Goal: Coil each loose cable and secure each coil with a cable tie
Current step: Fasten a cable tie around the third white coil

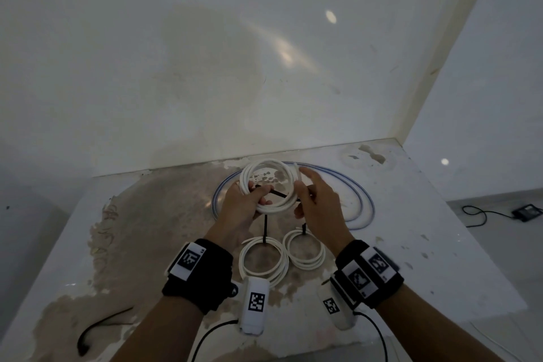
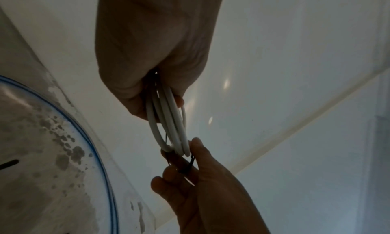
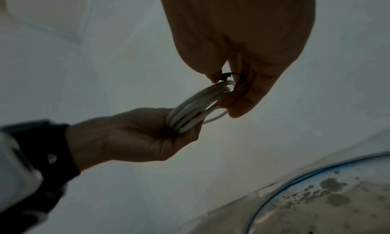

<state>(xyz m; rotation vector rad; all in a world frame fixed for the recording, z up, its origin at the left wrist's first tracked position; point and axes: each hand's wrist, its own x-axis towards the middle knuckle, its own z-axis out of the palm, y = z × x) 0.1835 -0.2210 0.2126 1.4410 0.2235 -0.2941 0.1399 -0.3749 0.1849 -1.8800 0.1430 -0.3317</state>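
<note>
Above the table, my left hand (image 1: 258, 195) grips the left side of a white cable coil (image 1: 266, 184). My right hand (image 1: 302, 198) pinches a black cable tie (image 1: 279, 193) that crosses the coil to its right side. In the left wrist view the coil (image 2: 168, 120) hangs edge-on from my left hand (image 2: 152, 90), and my right hand (image 2: 187, 169) pinches the tie (image 2: 191, 163) just below it. The right wrist view shows the tie (image 3: 229, 75) looped over the coil (image 3: 198, 107) at my right fingertips (image 3: 238, 104).
Two white coils (image 1: 263, 258) (image 1: 305, 250), each with a black tie, lie on the stained table (image 1: 147, 229) near me. A loose blue-and-white cable (image 1: 357, 200) loops behind my hands. A black cord (image 1: 100, 329) lies front left. A wall stands close behind.
</note>
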